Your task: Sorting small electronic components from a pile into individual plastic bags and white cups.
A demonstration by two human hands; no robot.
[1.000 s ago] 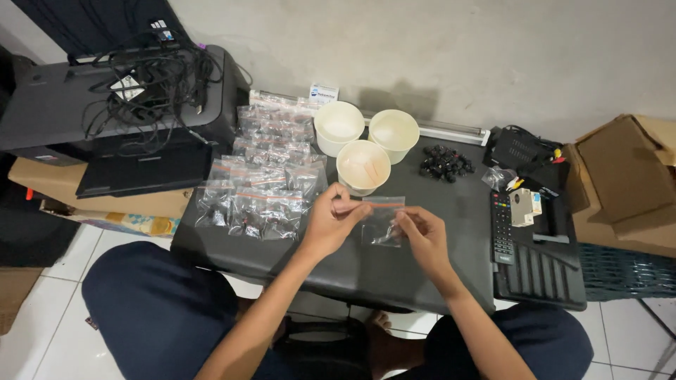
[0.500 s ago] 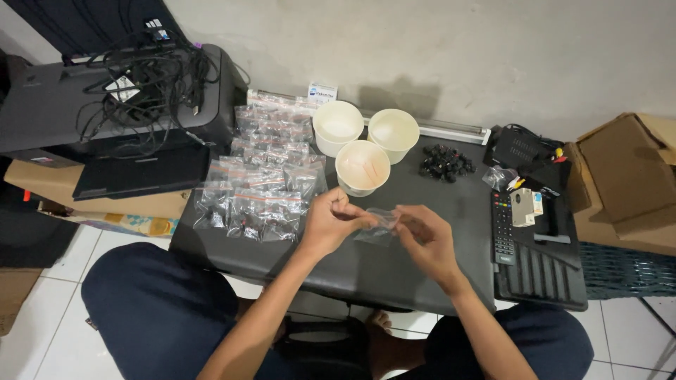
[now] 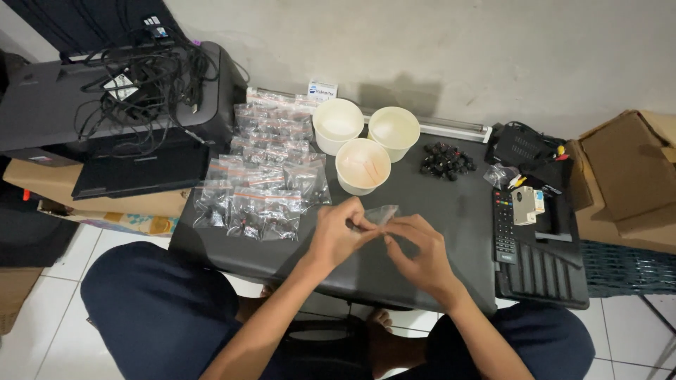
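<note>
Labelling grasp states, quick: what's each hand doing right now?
Left hand: closed, pinching the small clear plastic zip bag at its left edge.
Right hand: closed, fingertips pinching the same bag from the right.

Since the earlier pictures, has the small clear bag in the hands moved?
Yes. The small clear bag has come slightly nearer the person, farther from the nearest white cup; both hands hold it.

L hand (image 3: 336, 236) & R hand (image 3: 417, 252) close together at centre, fingertips pinched and nearly meeting, both forearms bare, angled inward from lower frame
</note>
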